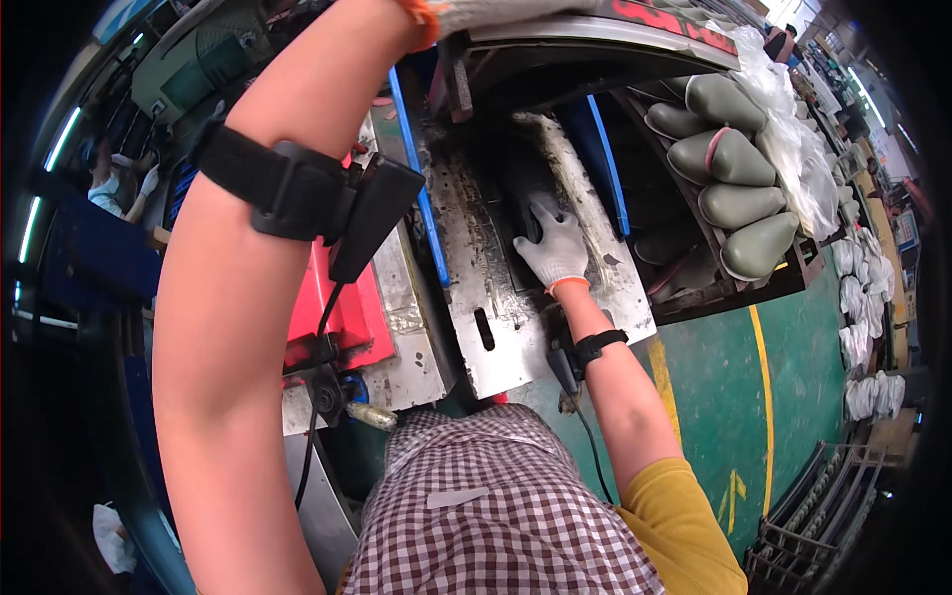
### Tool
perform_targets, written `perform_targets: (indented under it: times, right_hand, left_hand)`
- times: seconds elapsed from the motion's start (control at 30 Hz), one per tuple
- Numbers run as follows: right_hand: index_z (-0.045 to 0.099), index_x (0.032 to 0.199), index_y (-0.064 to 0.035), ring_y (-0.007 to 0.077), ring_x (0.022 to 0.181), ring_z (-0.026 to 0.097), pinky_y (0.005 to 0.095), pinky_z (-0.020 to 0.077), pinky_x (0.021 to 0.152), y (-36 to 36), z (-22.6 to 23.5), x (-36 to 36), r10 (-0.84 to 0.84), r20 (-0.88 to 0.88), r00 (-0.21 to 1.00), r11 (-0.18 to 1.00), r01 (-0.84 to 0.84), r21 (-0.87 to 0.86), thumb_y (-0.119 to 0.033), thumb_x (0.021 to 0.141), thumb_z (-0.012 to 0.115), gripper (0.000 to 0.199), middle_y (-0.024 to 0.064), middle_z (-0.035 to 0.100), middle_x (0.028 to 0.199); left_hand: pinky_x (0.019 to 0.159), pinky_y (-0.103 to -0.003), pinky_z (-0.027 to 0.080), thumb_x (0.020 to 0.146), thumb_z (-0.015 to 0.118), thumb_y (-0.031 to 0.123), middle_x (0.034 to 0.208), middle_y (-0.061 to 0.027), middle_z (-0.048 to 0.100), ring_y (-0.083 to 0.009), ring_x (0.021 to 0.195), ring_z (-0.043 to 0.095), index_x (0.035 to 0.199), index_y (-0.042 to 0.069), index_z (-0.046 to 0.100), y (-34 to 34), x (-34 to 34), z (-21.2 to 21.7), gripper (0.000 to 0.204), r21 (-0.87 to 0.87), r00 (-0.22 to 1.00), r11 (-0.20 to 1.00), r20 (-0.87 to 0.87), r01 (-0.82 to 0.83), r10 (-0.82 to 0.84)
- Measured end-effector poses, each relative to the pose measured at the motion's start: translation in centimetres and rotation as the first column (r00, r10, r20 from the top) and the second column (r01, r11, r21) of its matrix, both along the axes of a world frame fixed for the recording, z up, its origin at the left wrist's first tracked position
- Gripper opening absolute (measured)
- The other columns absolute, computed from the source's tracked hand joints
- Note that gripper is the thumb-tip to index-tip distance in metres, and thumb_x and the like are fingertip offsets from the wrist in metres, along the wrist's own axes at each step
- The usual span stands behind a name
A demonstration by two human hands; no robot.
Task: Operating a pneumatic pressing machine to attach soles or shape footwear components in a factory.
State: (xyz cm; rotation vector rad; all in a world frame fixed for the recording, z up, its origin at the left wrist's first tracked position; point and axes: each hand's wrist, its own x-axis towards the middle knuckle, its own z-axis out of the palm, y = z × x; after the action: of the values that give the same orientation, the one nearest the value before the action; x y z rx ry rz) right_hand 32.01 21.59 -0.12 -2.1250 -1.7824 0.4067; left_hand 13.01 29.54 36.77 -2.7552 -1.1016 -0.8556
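My left arm reaches up past a dark hood with a red-marked front edge [595, 38]. My left hand [496, 12], in a white glove with an orange cuff, lies along the hood's top at the picture's upper rim; its fingers are not clearly seen. Below the hood, my right hand [555, 246], gloved the same way, is over a worn metal plate [496, 362]. Its fingers are spread, and the tips rest against a dark, smooth shape [521, 188] on the plate. Shadow hides the outline of that shape, so its kind cannot be told.
Blue bars [421, 188] flank the plate. A red machine part [342, 307] stands to the left. Grey-green boots [759, 203] are stacked on a rack at right, partly under clear plastic. Yellow lines [764, 397] mark the green floor. A metal cart [808, 516] stands lower right.
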Motion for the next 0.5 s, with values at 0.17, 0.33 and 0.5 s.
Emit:
perform_targets:
  times: [0.17, 0.33, 0.5]
  right_hand:
    - [0.047, 0.162, -0.0200, 0.0460, 0.145, 0.050, 0.0492, 0.0462, 0.119, -0.6, -0.2, 0.6, 0.007, -0.036, 0.999, 0.999, -0.008, -0.035, -0.045, 0.080, 0.085, 0.094, 0.0306, 0.049, 0.156]
    - [0.046, 0.159, -0.0041, 0.0452, 0.143, 0.051, 0.0493, 0.0438, 0.120, -2.4, 0.4, 1.7, -0.060, -0.151, 0.987, 0.984, 0.085, 0.159, -0.037, 0.085, 0.082, 0.089, 0.0311, 0.054, 0.150]
    - [0.057, 0.150, 0.0011, 0.0388, 0.138, 0.054, 0.0454, 0.0420, 0.120, -10.5, 0.8, 4.5, -0.180, -0.244, 0.953, 0.869, 0.271, 0.414, -0.019, 0.096, 0.075, 0.061, 0.0247, 0.059, 0.146]
  left_hand:
    - [0.102, -0.040, 0.054, 0.089, 0.071, 0.037, 0.119, -0.0255, 0.074, -0.0372, 0.113, 0.071, 0.157, -0.002, 0.049, 1.8, 0.2, -0.5, 0.081, -0.091, 0.972, 0.983, 0.188, 0.162, -0.143]
    - [0.115, -0.038, 0.047, 0.084, 0.080, 0.022, 0.149, -0.0282, 0.060, -0.0383, 0.137, 0.059, 0.157, -0.004, 0.048, 2.3, -0.2, -0.3, 0.084, -0.171, 0.883, 0.935, 0.416, 0.311, -0.218]
    - [0.118, -0.041, 0.045, 0.083, 0.078, 0.025, 0.151, -0.0314, 0.058, -0.0408, 0.142, 0.055, 0.155, -0.004, 0.049, 1.9, 0.1, -0.7, 0.083, -0.082, 0.931, 0.971, 0.311, 0.226, -0.191]
